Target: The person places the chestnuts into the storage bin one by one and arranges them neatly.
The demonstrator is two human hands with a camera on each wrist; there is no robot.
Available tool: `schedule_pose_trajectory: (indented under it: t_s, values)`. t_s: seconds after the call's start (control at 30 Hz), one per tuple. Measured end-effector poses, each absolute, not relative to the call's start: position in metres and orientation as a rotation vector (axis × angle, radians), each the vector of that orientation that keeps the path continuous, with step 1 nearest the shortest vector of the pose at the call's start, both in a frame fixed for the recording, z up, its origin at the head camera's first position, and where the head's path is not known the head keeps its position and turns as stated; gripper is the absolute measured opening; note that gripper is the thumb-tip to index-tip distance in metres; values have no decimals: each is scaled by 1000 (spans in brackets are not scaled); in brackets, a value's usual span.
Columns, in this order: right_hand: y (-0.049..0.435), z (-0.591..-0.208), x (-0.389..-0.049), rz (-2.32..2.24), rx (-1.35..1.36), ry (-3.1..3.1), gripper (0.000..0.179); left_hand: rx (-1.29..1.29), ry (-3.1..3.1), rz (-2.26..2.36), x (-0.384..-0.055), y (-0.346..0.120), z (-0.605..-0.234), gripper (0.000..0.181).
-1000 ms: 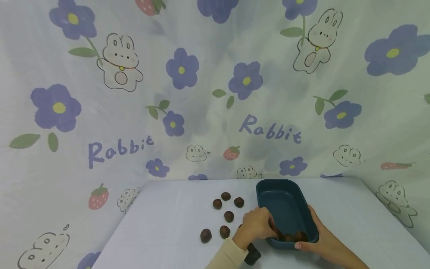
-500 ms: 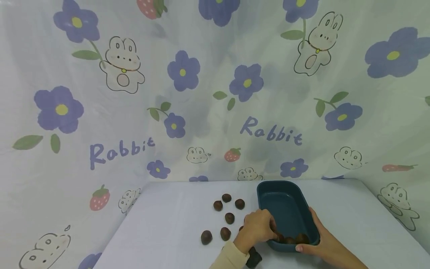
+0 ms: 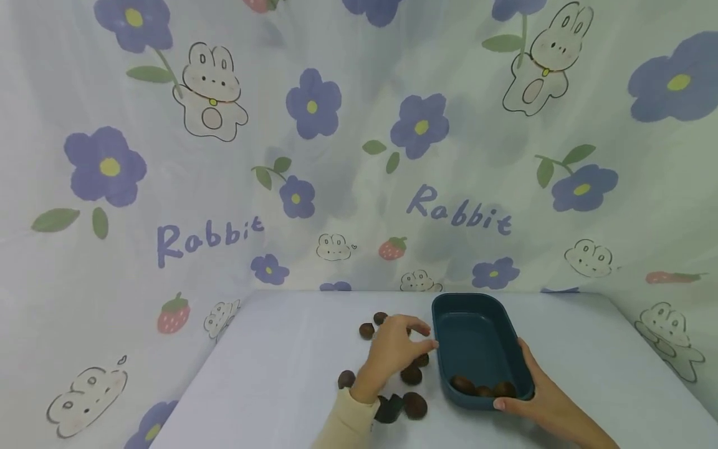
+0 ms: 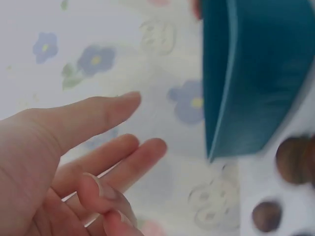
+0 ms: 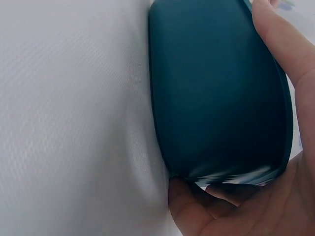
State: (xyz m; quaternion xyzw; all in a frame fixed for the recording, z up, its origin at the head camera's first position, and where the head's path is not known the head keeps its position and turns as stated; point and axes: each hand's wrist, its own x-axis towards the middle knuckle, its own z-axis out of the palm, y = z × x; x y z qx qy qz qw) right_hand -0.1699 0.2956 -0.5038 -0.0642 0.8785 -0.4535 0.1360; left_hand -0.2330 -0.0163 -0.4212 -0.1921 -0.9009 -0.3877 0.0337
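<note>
My left hand [image 3: 392,346] hovers over the chestnuts on the table, left of a dark teal rectangular container [image 3: 473,337]. Its thumb and fingers are spread apart with nothing between them, as the left wrist view also shows for the hand [image 4: 74,162]. Along the near end of the container lie a few chestnuts [image 3: 462,383]. My right hand [image 3: 538,399] grips the container's near right corner, thumb over the near side; the right wrist view shows its fingers [image 5: 184,201] at the container's outside [image 5: 216,88].
Loose brown chestnuts lie on the white table [image 3: 280,362]: one chestnut [image 3: 415,405] near the front, another [image 3: 346,378] to the left, one [image 3: 366,331] farther back. A dark block [image 3: 389,408] sits at the left wrist. Behind hangs a printed rabbit-and-flower curtain [image 3: 348,187].
My left hand has left the container's near left side and moved left over the table, its fingers now apart. The chestnuts inside show more fully. The right hand keeps its grip.
</note>
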Motion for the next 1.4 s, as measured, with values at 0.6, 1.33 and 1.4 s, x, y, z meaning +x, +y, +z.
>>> schedule_pose_trajectory:
  t_s: [0.6, 1.33, 1.4]
  values:
    - [291, -503, -170, -1358, -242, 2615, 123, -237, -2499, -1390, -280, -104, -426, 33]
    - [291, -500, -173, -1317, -254, 2692, 128, 133, -2779, -1111, -307, -105, -470, 43]
    - [292, -500, -172, -1317, -261, 2698, 128, 143, -2795, -1086, -306, -104, -473, 43]
